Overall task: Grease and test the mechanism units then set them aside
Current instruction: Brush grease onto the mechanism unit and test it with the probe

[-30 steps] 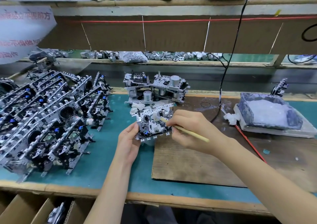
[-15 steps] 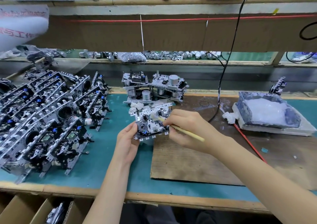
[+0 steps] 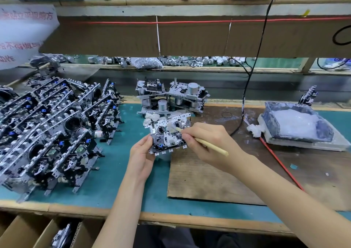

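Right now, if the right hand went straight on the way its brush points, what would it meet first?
The mechanism unit: the right hand aims its grease brush up-left, white tip at the unit's face. Contact looks immediate, though depth is unclear.

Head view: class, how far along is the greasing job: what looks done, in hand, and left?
Done, probably: the rows of units standing at the left, though greasing cannot be confirmed. In hand: the left hand holds one unit while the right hand dabs it with a grease swab. Left: likely the small stack behind it, plus testing this unit.
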A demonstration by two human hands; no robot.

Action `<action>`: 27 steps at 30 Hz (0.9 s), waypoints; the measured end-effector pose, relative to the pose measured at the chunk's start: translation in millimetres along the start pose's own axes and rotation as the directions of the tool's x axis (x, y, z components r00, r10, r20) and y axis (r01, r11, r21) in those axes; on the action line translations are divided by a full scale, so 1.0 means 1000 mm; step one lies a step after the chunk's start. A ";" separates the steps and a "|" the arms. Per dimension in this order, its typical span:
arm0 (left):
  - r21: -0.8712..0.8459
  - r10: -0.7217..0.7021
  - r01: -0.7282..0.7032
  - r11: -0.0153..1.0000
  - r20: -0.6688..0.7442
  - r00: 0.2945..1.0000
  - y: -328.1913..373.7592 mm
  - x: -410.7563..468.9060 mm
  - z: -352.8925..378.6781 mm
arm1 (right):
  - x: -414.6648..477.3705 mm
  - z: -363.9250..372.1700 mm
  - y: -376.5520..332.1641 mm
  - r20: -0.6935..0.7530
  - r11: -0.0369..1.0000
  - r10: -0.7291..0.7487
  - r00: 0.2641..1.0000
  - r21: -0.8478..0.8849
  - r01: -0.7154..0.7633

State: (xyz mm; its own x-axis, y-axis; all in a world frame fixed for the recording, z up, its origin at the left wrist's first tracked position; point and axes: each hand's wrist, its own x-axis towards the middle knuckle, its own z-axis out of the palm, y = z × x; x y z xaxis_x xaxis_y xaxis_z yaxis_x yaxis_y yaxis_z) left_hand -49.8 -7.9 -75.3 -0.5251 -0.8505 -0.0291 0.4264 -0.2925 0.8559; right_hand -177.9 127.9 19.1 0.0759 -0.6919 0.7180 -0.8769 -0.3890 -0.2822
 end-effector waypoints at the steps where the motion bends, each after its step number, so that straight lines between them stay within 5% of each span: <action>1: -0.004 0.000 0.000 1.000 -0.002 1.000 0.000 0.000 0.000 | 0.000 0.001 0.000 0.007 1.000 0.003 1.000 -0.005 -0.003; 14: 0.007 0.001 0.000 1.000 -0.021 1.000 0.001 0.000 0.001 | -0.002 -0.002 0.002 0.046 0.999 -0.006 0.999 -0.051 0.008; 19: 0.020 -0.007 0.008 1.000 -0.033 0.999 -0.002 0.003 -0.003 | -0.009 -0.014 0.011 -0.021 0.951 0.064 0.998 -0.303 -0.067; 23: -0.011 -0.019 0.018 1.000 -0.028 0.999 -0.005 0.006 -0.006 | -0.024 -0.033 0.026 -0.039 0.751 0.355 0.934 -0.583 -0.310; 27: -0.018 -0.010 0.010 1.000 0.001 1.000 -0.006 0.008 -0.007 | -0.044 -0.055 0.039 -0.048 0.318 0.758 0.651 -0.844 -0.432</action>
State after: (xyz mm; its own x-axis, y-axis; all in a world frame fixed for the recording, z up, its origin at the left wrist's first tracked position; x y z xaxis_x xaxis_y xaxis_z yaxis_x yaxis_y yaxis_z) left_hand -51.7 -16.1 -84.2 -0.5298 -0.8473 -0.0373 0.4341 -0.3087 0.8463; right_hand -241.1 176.7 11.2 -0.6380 -0.7159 0.2837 -0.7119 0.6888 0.1371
